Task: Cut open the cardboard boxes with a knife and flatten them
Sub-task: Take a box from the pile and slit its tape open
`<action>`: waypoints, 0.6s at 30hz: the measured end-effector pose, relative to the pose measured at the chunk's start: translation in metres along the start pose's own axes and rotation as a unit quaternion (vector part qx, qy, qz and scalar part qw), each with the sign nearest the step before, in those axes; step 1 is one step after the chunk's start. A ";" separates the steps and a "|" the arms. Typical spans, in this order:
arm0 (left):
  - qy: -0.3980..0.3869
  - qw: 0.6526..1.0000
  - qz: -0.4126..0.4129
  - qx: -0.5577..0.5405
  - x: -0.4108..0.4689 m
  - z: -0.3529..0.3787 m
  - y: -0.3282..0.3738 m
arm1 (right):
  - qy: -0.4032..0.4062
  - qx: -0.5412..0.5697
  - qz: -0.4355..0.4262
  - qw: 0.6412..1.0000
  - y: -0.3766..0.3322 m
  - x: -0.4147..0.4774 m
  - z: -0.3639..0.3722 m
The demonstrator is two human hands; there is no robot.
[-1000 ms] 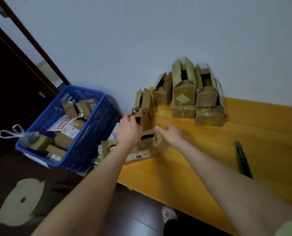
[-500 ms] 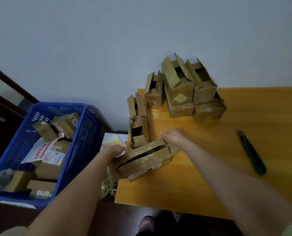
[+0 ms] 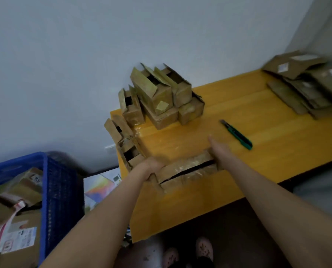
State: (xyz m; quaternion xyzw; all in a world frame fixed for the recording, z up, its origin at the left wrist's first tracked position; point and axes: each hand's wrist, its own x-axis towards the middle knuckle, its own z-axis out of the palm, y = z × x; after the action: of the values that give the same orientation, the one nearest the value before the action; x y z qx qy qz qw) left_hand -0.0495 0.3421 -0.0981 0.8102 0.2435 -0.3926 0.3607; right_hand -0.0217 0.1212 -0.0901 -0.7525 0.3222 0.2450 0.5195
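Box [image 3: 186,169] drawn onto table [image 3: 258,117] | left hand [image 3: 151,167] grips left end | right hand [image 3: 218,151] grips right end

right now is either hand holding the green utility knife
No, the green utility knife lies on the yellow wooden table, apart from the right hand, which with the left hand holds the long taped cardboard box.

A long taped box [image 3: 186,169] lies nearest, its top slit open lengthwise. Open-flapped boxes [image 3: 161,99] stand stacked at the far left. A green knife [image 3: 236,134] lies just right of them, and flattened cardboard [image 3: 304,84] is piled far right.
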 end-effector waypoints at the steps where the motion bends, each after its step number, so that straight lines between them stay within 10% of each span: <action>1: 0.006 1.000 0.014 0.002 -0.003 0.004 0.010 | 0.016 0.021 0.003 1.000 0.004 0.001 -0.009; 11: 0.123 0.976 0.144 -0.106 -0.011 0.015 0.054 | -0.011 0.245 0.039 0.969 0.022 -0.011 -0.052; 18: 0.082 0.957 0.160 -0.228 -0.001 0.020 0.055 | -0.040 0.198 0.032 0.979 0.025 -0.006 -0.045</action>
State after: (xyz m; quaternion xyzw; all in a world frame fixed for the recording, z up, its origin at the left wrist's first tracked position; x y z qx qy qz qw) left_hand -0.0216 0.2923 -0.0842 0.7645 0.2223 -0.1959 0.5724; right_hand -0.0421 0.0745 -0.0863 -0.6135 0.3672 0.2232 0.6625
